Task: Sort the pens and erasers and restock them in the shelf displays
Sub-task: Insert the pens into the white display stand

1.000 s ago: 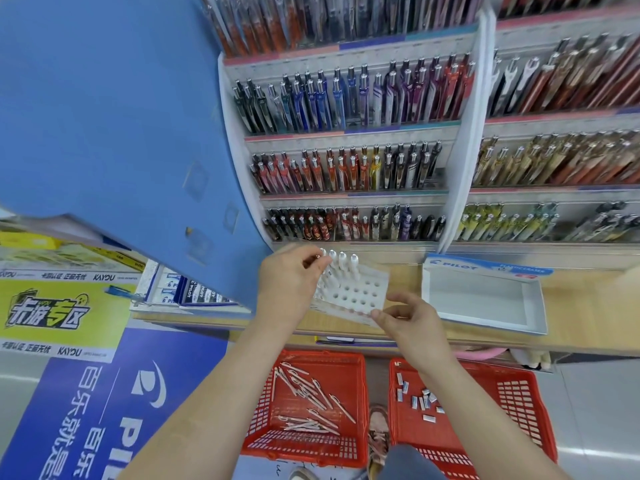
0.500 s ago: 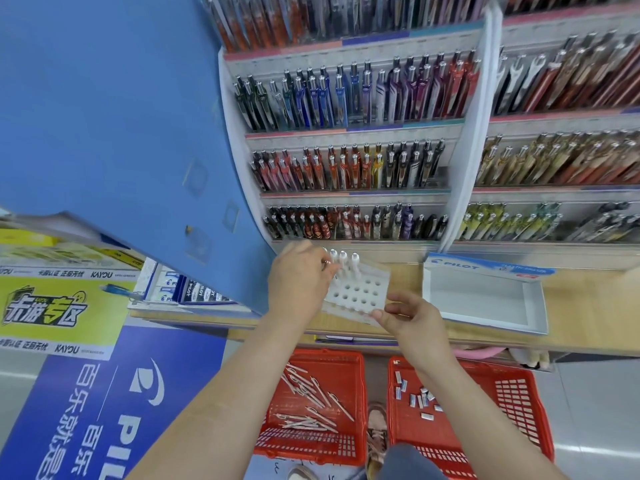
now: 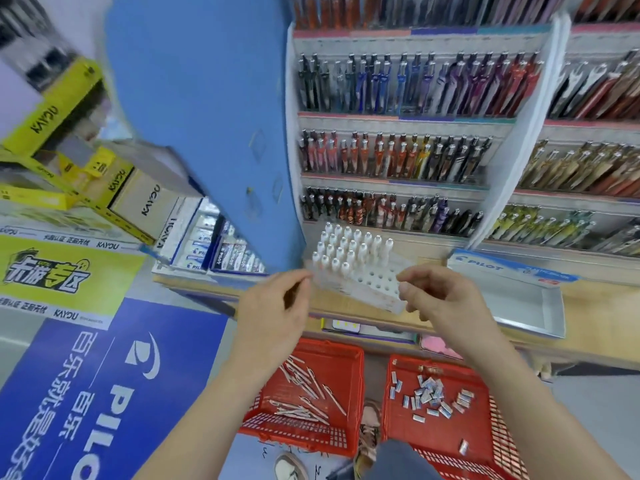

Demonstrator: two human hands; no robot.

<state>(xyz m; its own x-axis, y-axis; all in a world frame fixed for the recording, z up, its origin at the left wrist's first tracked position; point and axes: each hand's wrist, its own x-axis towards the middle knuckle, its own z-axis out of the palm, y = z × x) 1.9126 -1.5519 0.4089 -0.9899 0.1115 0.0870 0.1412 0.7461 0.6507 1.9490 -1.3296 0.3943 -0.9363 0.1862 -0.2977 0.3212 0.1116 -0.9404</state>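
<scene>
Two hands hover at the front of the wooden counter ledge (image 3: 606,306). Furthest left is the left hand (image 3: 273,306), its fingers curled with the thumb close to the fingertips, just beside the left corner of the white perforated plastic pen tray (image 3: 374,284). Blur hides whether it pinches that corner or holds nothing. Below it on the floor, the left red plastic mesh basket (image 3: 294,436) holds loose white pens (image 3: 301,407) lying flat, their long axes running every way, mostly on a diagonal. In the tray, the standing white pens (image 3: 346,247) fill the back rows and left side. Each is upright, long axis vertical, rounded end up, and the front-right holes are bare. The right hand (image 3: 446,299) has its curled fingers at the tray's right front corner; whether it grips there I cannot tell. Beneath it the right red plastic mesh basket (image 3: 485,445) carries small blue-and-white wrapped erasers (image 3: 429,396). Furthest right, the open white cardboard Pilot box (image 3: 540,327) sits on the ledge. I judge the pen stage to be in hand and partly done. The next move calls for reaching down for a pen, turning it upright and seating it in a free hole.
</scene>
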